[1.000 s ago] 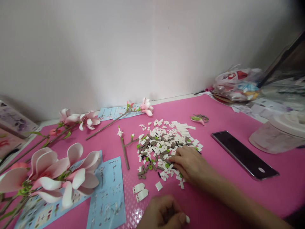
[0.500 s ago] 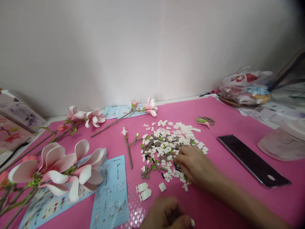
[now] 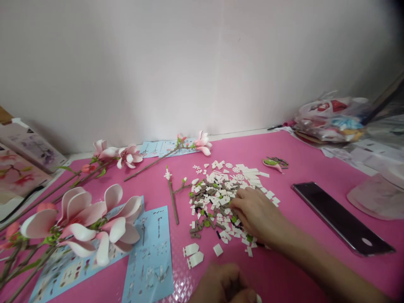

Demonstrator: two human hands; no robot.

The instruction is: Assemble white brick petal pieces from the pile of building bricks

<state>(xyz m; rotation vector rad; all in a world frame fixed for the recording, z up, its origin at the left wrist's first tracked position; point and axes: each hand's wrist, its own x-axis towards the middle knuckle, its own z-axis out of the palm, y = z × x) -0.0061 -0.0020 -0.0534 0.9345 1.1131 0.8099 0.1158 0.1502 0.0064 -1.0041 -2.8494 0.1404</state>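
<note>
A pile of small white, brown and green brick pieces (image 3: 221, 189) lies on the pink mat (image 3: 309, 160). My right hand (image 3: 254, 212) rests on the pile's right side, fingers curled down among the pieces; whether they pinch one is hidden. My left hand (image 3: 225, 286) sits at the bottom edge, closed, with a small white piece showing at its fingertip. A thin brown branch with a white bud (image 3: 172, 193) lies left of the pile. Two larger white pieces (image 3: 192, 254) lie below it.
Big pink brick flowers (image 3: 82, 223) lie at left over blue instruction sheets (image 3: 148, 261). More flower stems (image 3: 120, 158) lie at the back. A dark phone (image 3: 342, 219) lies to the right. Plastic bags (image 3: 331, 118) and a box (image 3: 22, 160) sit at the edges.
My right hand has crept slightly up into the pile. My left hand has slid lower, nearer the bottom edge. The view has shifted a little.
</note>
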